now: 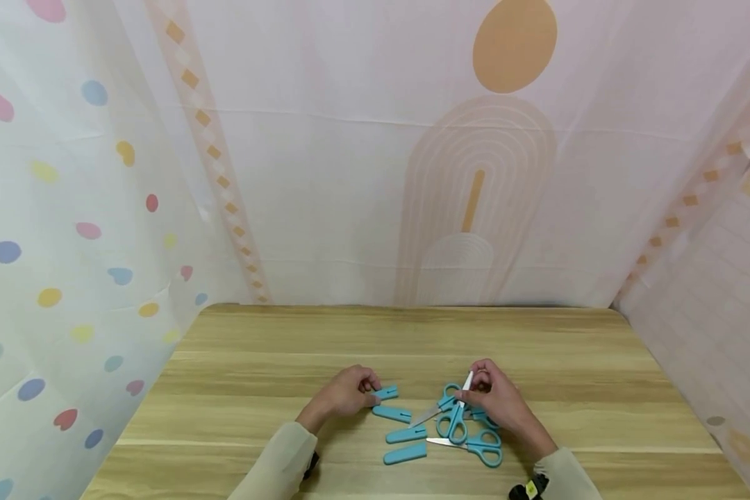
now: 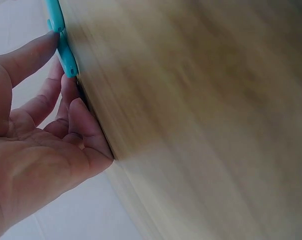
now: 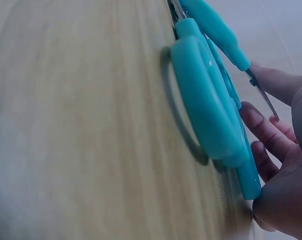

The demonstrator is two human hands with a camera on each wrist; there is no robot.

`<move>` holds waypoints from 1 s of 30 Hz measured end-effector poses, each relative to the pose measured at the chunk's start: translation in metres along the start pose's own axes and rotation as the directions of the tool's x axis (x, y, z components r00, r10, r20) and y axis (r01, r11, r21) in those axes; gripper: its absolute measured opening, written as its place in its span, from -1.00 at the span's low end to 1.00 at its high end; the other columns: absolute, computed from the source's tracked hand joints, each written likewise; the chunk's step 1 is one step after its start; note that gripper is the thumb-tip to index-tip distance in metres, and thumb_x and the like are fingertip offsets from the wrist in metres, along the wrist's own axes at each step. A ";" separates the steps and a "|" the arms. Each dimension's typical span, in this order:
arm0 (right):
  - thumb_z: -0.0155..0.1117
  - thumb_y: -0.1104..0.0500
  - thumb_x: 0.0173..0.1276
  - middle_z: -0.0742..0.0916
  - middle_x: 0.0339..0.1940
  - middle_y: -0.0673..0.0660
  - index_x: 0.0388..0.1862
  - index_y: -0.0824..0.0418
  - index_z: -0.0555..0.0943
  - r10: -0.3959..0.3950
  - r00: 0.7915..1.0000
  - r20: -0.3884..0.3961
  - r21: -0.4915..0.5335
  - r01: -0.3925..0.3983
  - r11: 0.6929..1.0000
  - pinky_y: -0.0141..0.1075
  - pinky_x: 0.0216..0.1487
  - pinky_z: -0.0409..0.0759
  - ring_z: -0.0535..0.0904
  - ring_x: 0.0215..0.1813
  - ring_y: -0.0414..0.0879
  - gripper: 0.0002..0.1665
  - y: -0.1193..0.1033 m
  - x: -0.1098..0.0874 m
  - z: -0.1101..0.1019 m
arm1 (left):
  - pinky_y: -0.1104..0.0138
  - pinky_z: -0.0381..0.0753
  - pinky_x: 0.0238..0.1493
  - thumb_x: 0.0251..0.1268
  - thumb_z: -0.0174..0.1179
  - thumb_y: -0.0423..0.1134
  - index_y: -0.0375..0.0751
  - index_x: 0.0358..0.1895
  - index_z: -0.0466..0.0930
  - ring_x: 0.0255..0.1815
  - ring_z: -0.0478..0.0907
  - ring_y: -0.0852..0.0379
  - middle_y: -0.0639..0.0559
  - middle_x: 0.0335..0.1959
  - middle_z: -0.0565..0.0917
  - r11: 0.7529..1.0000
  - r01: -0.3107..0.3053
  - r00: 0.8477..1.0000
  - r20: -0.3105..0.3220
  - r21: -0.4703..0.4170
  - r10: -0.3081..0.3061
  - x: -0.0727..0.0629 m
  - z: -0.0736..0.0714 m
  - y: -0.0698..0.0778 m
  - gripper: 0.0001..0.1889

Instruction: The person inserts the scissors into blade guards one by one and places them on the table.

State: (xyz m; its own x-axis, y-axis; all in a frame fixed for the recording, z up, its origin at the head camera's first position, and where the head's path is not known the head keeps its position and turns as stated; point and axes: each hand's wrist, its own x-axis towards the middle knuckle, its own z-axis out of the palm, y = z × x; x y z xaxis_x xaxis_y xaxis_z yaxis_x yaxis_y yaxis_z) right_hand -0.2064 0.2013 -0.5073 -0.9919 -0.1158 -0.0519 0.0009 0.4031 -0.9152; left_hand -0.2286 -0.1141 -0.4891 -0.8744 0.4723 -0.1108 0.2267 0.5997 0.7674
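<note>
My left hand (image 1: 348,391) pinches the end of a blue scissors cover (image 1: 387,393), the farthest in a column of covers on the table. In the left wrist view, the thumb (image 2: 33,56) presses against this blue plastic. With the right hand (image 1: 498,396) I hold a pair of blue-handled scissors (image 1: 459,410) by the blade, handles toward me and tip pointing away. That pair overlaps other scissors lying beneath it. In the right wrist view, its blade (image 3: 264,96) runs beside the thumb, while a large blue handle loop (image 3: 203,97) lies near the camera.
More blue covers lie below the left hand: one cover (image 1: 392,414), another cover (image 1: 406,435) and the nearest cover (image 1: 405,454). Beside them, other scissors (image 1: 486,446) point their blade left. The wooden table (image 1: 256,389) meets patterned curtains (image 1: 325,173) behind and at the sides.
</note>
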 end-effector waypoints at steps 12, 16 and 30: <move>0.48 0.23 0.23 0.71 -0.43 0.02 0.02 0.27 0.38 -0.024 1.000 0.005 -0.011 0.024 1.000 -0.34 -0.12 0.42 0.55 -0.28 -0.14 -0.48 -0.004 0.002 0.000 | 0.34 0.39 -0.29 0.21 0.35 -0.41 -0.27 -0.27 0.59 -0.34 0.38 0.12 0.06 -0.42 0.49 1.000 0.011 1.000 -0.002 -0.013 -0.011 -0.001 0.000 0.002 -0.88; 0.45 0.26 0.25 0.73 -0.44 0.06 0.04 0.31 0.36 -0.065 0.997 0.034 0.009 0.065 0.998 -0.34 -0.13 0.42 0.55 -0.27 -0.14 -0.48 -0.006 0.001 -0.001 | 0.33 0.39 -0.28 0.20 0.35 -0.41 -0.28 -0.27 0.59 -0.34 0.39 0.12 0.05 -0.42 0.50 1.000 0.012 1.000 0.000 -0.017 -0.012 -0.002 0.000 0.003 -0.88; 0.33 0.31 0.34 0.78 -0.39 0.23 0.12 0.40 0.36 -0.046 0.997 0.058 0.097 0.040 0.995 -0.36 -0.25 0.46 0.70 -0.24 -0.01 -0.53 -0.021 -0.003 0.001 | 0.33 0.38 -0.29 0.18 0.38 -0.40 -0.27 -0.31 0.58 -0.35 0.38 0.12 0.06 -0.41 0.49 1.000 0.024 1.000 -0.011 -0.008 -0.024 0.001 0.002 0.002 -0.87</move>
State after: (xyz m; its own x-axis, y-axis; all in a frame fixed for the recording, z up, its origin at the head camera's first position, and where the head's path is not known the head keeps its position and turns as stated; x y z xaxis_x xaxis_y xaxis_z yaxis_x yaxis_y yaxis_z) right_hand -0.2028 0.1920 -0.4886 -0.9819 -0.1863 -0.0328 -0.0267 0.3085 -0.9508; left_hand -0.2278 -0.1115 -0.4890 -0.8842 0.4507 -0.1225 0.2023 0.6061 0.7693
